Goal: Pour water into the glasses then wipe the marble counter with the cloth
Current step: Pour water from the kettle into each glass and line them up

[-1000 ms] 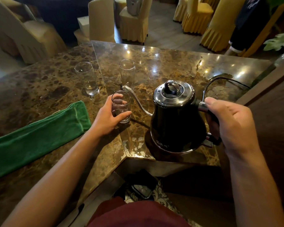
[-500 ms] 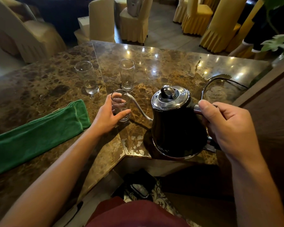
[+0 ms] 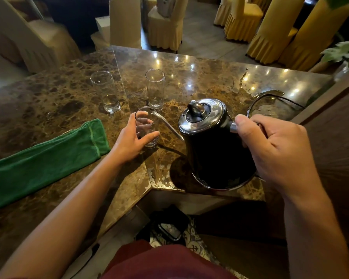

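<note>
My left hand (image 3: 130,139) grips a short clear glass (image 3: 146,127) standing on the brown marble counter (image 3: 48,109). My right hand (image 3: 274,150) holds the handle of a black gooseneck kettle (image 3: 214,150) with a chrome lid. The kettle is lifted and tilted left, its thin spout tip over the glass rim. Two taller glasses stand behind: the left glass (image 3: 105,91) has a little water at the bottom, the right glass (image 3: 155,88) looks empty. A folded green cloth (image 3: 42,160) lies on the counter to the left.
Spilled water (image 3: 244,81) glistens on the counter behind the kettle. A round kettle base with a black cord (image 3: 274,105) sits at the right by a wooden ledge. Covered chairs stand beyond the counter's far edge; a plant (image 3: 343,53) is at the far right.
My right hand has raised the kettle off the counter and tipped it leftward, bringing the spout tip over the held glass. My left hand stays on the glass.
</note>
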Demonstrator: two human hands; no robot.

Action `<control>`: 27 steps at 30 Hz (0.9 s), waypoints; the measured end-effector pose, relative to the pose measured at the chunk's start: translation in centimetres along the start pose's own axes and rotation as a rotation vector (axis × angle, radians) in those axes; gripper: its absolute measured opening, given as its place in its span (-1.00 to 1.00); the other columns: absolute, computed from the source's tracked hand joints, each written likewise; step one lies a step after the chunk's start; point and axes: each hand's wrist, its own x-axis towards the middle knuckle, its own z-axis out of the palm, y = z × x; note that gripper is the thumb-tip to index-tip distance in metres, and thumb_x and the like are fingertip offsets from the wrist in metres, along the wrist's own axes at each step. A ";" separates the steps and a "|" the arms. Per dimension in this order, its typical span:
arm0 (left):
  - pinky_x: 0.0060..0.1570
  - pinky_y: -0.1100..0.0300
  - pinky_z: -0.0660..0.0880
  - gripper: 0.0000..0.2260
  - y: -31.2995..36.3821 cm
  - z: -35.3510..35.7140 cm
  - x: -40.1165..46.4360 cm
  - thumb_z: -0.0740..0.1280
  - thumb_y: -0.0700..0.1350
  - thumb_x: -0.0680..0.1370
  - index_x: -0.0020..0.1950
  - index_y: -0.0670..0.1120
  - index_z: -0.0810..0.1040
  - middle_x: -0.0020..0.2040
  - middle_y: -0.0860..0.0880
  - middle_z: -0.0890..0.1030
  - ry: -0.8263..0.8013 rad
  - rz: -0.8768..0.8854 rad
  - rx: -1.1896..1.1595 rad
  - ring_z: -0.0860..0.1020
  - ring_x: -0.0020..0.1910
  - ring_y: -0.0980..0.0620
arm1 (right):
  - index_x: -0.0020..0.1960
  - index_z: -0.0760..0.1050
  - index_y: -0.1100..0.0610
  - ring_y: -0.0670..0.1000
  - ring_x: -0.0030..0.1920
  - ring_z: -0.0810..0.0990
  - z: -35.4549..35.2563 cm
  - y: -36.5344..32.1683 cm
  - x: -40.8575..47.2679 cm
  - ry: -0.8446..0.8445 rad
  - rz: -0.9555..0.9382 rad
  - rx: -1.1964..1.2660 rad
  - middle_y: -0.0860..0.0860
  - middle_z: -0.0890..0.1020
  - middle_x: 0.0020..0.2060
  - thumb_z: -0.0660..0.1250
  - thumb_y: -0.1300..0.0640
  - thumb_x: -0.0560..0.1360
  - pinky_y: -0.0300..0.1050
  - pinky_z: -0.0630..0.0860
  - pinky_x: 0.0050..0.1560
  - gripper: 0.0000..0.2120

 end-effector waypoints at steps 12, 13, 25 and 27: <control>0.31 -0.06 0.54 -0.43 -0.2 0.2 0.2 0.50 -0.04 0.52 0.45 0.01 0.31 0.24 0.00 0.58 0.004 -0.006 0.018 0.62 0.19 0.15 | -0.36 0.43 0.26 -0.04 -0.49 0.37 -0.9 -1.7 2.9 -0.190 0.036 -0.070 0.09 0.40 -0.51 0.25 -0.12 0.59 -0.27 0.23 -0.50 -0.48; 0.31 -0.07 0.54 -0.42 -0.1 0.2 0.2 0.50 -0.03 0.51 0.45 0.01 0.31 0.24 0.00 0.58 0.003 -0.006 0.017 0.62 0.19 0.15 | -0.35 0.43 0.26 -0.06 -0.49 0.36 -1.0 -1.9 3.2 -0.209 0.036 -0.092 0.03 0.38 -0.53 0.24 -0.13 0.59 -0.29 0.22 -0.50 -0.48; 0.33 -0.17 0.52 -0.34 -0.1 -0.1 -0.1 0.48 0.21 0.46 0.45 0.08 0.29 0.27 0.00 0.58 -0.008 -0.031 0.001 0.61 0.25 0.08 | -0.31 0.46 0.26 -0.01 -0.44 0.35 -1.8 -3.4 5.7 -0.309 -0.002 -0.244 0.26 0.49 -0.40 0.26 -0.12 0.66 -0.12 0.22 -0.44 -0.46; 0.33 -0.16 0.52 -0.36 0.0 0.0 0.0 0.46 0.16 0.47 0.46 0.05 0.29 0.27 -0.01 0.59 -0.011 -0.035 0.004 0.61 0.25 0.08 | -0.32 0.47 0.25 -0.01 -0.45 0.35 -1.8 -3.3 5.8 -0.318 0.005 -0.237 0.25 0.48 -0.41 0.26 -0.11 0.66 -0.14 0.22 -0.45 -0.47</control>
